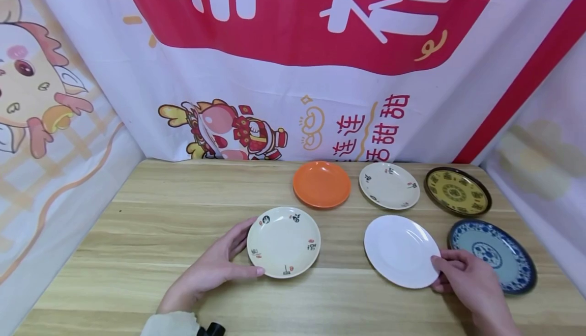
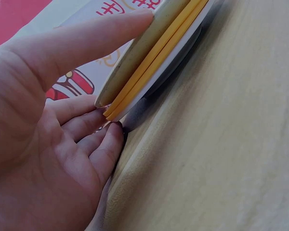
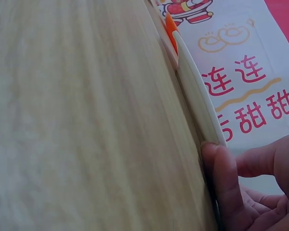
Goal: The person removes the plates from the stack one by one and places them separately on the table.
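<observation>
My left hand (image 1: 222, 262) holds the left side of a small stack of plates, thumb near the front rim and fingers at the edge. The top plate (image 1: 284, 242) is cream with small black and red characters. In the left wrist view, orange-yellow rims (image 2: 149, 65) show under it, with a white rim and a darker plate lower down. My right hand (image 1: 469, 277) pinches the right rim of a plain white plate (image 1: 400, 249), thumb above and fingers below. The plate is seen edge-on in the right wrist view, close over the table.
Along the back lie an orange plate (image 1: 322, 184), a cream patterned plate (image 1: 389, 186) and a dark-rimmed yellow-brown plate (image 1: 458, 192). A blue floral plate (image 1: 508, 259) lies right beside my right hand. Printed cloth (image 1: 256, 81) stands behind the wooden table (image 1: 160, 214).
</observation>
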{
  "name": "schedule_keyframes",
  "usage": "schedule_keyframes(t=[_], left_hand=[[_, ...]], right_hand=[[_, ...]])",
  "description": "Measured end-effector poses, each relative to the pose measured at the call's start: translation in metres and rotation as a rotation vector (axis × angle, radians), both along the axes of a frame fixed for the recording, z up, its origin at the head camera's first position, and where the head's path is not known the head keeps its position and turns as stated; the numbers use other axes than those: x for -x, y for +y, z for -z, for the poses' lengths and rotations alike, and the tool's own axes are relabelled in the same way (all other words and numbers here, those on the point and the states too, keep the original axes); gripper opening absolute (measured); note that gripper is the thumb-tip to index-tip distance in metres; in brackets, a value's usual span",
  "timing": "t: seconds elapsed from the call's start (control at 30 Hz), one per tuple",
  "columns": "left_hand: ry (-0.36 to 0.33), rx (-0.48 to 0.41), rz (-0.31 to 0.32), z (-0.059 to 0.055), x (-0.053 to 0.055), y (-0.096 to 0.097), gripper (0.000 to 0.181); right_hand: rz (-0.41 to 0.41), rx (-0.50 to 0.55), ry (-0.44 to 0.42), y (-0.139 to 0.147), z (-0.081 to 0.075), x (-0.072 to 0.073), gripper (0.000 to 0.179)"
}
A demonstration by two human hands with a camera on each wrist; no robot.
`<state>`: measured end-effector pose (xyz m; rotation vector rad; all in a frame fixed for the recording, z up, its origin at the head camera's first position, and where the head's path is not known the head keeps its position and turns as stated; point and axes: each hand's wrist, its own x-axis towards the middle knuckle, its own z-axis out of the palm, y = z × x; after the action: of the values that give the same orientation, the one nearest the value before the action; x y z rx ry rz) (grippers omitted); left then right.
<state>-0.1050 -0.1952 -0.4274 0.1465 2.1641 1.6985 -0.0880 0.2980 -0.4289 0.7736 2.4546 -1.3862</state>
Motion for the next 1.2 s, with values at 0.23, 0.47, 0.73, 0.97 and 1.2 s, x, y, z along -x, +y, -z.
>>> schedule_keyframes(t=[0.23, 0.47, 0.73, 0.97, 1.2], left_hand=[[0.007, -0.005, 0.004, 0.001, 0.0, 0.0, 0.107], [0.012, -0.007, 0.004, 0.002, 0.0, 0.0, 0.108], [0.01, -0.008, 0.0, 0.002, 0.0, 0.0, 0.108], [0.02, -0.001, -0.003, 0.004, 0.0, 0.0, 0.109], [0.015, -0.006, -0.006, 0.003, 0.0, 0.0, 0.109]], right_hand=[[-0.053, -0.011, -0.023, 0.002, -0.004, -0.003, 0.058], [-0.102, -0.09, -0.066, 0.003, -0.007, -0.002, 0.055], [-0.175, -0.184, -0.075, 0.007, -0.011, -0.001, 0.053], [-0.23, -0.246, -0.079, 0.008, -0.011, -0.002, 0.043], [-0.231, -0.264, -0.079, 0.011, -0.012, -0.002, 0.05]])
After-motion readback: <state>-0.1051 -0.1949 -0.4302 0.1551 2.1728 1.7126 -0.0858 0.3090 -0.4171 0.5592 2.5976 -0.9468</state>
